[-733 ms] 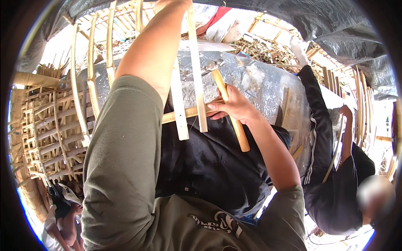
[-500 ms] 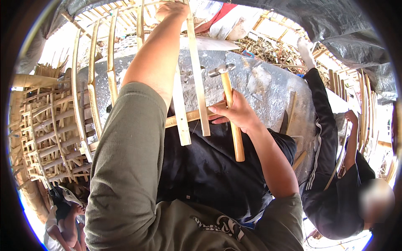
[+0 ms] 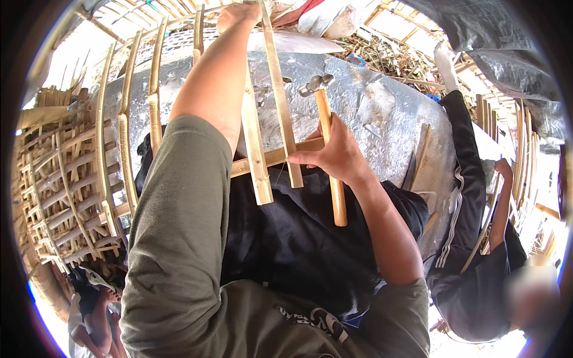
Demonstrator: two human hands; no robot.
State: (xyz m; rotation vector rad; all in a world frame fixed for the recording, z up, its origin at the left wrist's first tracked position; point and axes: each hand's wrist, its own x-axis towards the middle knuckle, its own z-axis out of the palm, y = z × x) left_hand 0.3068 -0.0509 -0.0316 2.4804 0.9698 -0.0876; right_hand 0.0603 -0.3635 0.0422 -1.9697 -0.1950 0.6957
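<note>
My right hand (image 3: 337, 152) is closed around a hammer (image 3: 337, 200) with a wooden handle and a metal head, the head pointing away from me. Its thumb presses on a bamboo slat (image 3: 279, 101) near the slat's close end, where it lies across a bamboo crossbar (image 3: 271, 158). At the top of the view my left hand (image 3: 239, 17) grips the far end of this same slat; its fingers are partly cut off. Just left of it, another slat (image 3: 258, 170) crosses the bar.
More upright slats (image 3: 124, 119) of the frame stand to the left, beyond them a woven bamboo lattice (image 3: 57, 197). Grey sheeting (image 3: 382, 113) lies beneath. A co-worker in dark clothes (image 3: 471, 286) sits at the right, a leg stretched out; another person (image 3: 98, 316) is at the lower left.
The slat's near end has shifted slightly left and away from me. My right thumb has moved onto the slat's edge, the hammer still in that hand. My left hand stays at the far end.
</note>
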